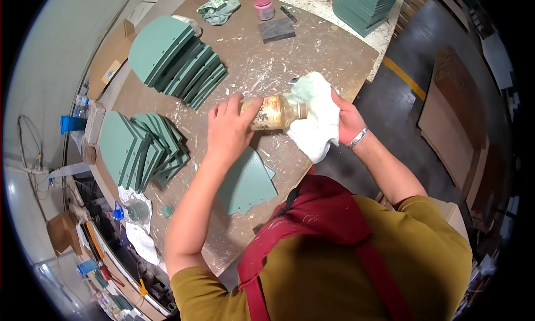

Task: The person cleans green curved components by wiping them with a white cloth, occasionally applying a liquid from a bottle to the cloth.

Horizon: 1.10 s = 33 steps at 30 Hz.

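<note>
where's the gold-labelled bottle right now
In the head view, the bottle is near the middle, held on its side in the left hand, its neck pointing right toward the white cloth in the right hand.

So the base end of the bottle point(270, 112) is lost behind the left hand point(231, 126), and its label print is too small to read. Most of the right hand's point(350, 120) fingers are tucked out of sight behind the white cloth point(319, 123). Can't tell if the bottle's mouth actually touches it. Left forearm point(195, 215) blocks part of the flat green panel point(246, 182), top edge chops off the far green stack point(368, 11), and the lower-left clutter point(108, 285)? Too tiny, honestly.
</note>
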Motion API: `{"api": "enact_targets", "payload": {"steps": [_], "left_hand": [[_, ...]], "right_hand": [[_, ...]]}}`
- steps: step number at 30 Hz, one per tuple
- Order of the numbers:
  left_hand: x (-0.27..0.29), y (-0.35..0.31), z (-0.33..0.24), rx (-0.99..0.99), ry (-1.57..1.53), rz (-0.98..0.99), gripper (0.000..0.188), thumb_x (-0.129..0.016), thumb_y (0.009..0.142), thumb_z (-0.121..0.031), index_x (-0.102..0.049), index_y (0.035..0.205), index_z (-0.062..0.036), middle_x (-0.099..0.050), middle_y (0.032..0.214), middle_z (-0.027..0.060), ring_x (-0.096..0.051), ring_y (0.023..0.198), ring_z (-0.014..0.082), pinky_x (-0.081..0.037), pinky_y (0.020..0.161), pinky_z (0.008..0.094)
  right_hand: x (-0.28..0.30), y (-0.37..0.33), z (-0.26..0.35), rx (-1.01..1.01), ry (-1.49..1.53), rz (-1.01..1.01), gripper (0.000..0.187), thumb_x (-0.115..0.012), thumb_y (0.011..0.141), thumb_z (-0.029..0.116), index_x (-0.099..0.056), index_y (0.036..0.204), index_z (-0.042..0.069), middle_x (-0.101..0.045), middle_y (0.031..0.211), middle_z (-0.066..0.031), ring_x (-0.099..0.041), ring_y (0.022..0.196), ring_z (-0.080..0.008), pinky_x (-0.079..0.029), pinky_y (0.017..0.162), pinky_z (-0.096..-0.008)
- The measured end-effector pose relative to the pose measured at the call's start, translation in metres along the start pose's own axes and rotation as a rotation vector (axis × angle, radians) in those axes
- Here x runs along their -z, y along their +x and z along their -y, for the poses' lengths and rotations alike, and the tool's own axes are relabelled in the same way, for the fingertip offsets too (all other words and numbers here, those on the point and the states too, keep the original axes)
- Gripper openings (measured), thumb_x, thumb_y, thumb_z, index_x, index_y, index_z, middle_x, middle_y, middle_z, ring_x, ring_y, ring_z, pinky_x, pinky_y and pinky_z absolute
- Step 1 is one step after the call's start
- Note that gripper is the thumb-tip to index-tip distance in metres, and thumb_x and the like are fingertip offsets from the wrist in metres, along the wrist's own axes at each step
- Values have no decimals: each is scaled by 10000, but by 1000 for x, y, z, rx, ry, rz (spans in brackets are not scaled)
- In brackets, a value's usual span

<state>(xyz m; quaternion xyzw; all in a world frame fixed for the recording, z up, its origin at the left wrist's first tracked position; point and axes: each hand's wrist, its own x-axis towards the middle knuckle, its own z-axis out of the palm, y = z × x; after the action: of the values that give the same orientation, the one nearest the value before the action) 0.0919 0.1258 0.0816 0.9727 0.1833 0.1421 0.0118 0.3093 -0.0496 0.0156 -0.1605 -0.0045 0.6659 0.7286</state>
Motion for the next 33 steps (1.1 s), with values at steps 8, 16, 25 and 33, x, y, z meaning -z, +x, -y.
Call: {"api": "enact_targets", "payload": {"steps": [8,16,25,33], "left_hand": [[41,9,13,46,302,0,449,-650,716,-90,-589,1146,-203,-563,873,25,-551,873,218,-404,793,396],[63,15,7,75,350,64,560,-691,669,-50,-562,1183,-231,-548,874,25,-568,926,229,-422,817,403],[53,6,11,86,312,122,463,-712,697,-128,-583,1131,-225,-563,859,26,-562,879,229,-411,803,411],[35,-5,9,174,178,186,596,-731,644,-48,-570,1201,-184,-575,975,51,-556,980,264,-412,843,420]], "right_hand": [[0,26,2,-146,1,28,578,-435,989,402,-338,1428,39,-433,1425,-158,-436,1299,-345,-333,1100,-481],[-3,43,-14,-268,57,49,615,-386,989,466,-346,1427,37,-428,1431,-159,-427,1311,-330,-334,1096,-484],[0,43,2,-206,49,4,618,-362,994,474,-343,1427,33,-419,1441,-154,-419,1317,-331,-321,1103,-478],[-8,43,15,-159,4,-14,591,-360,1003,441,-350,1420,23,-438,1423,-159,-434,1303,-332,-331,1097,-477]]}}
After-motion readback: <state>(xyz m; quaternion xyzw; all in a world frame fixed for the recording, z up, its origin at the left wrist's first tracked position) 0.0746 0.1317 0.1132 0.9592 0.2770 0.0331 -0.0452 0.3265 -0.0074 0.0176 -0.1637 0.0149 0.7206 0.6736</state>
